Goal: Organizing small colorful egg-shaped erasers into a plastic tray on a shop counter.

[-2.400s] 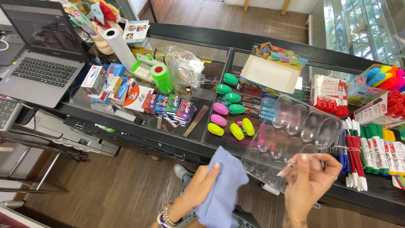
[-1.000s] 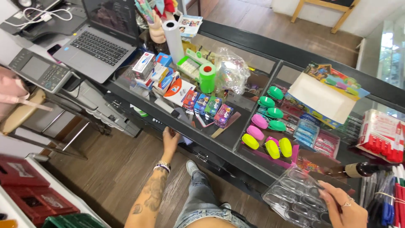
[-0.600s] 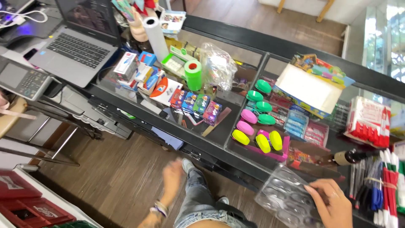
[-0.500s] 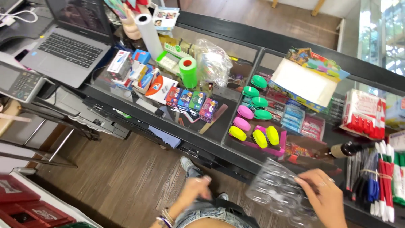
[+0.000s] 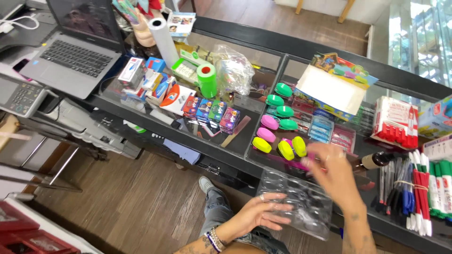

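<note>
Both hands have come up to the clear plastic tray (image 5: pixel 296 200) since half a second ago, when the left hand hung low by the knee and the right lay on the tray's right edge.

Head camera, looking down over a black glass-topped worktop (image 5: pixel 221 141). The clear plastic tray, moulded with rounded pockets, lies at the near edge of the worktop, partly overhanging it. The left hand (image 5: pixel 266 214) rests flat on the tray's near left side, fingers (image 5: pixel 282 208) spread and only slightly bent, gripping nothing; beaded bracelets circle its wrist. The right hand (image 5: pixel 332 169) is raised just above the far right corner of the tray, blurred by motion, fingers loosely curled; whether it holds anything I cannot tell.

Just beyond the tray, on the worktop, sit small oval pieces in rows: yellow ovals (image 5: pixel 280 148) nearest, pink ovals (image 5: pixel 268 128) behind them, green ovals (image 5: pixel 280 101) farthest. To the right of the tray lie bundles of red and green markers (image 5: pixel 435 193). Beyond the ovals stands an open cardboard box (image 5: pixel 332 89) with a white inside. Left of the ovals are a bright green roll (image 5: pixel 206 80), a crinkled clear bag (image 5: pixel 233 70) and small coloured packets (image 5: pixel 209 110). Far left of the tray, a grey laptop (image 5: pixel 70 61) sits open.
</note>
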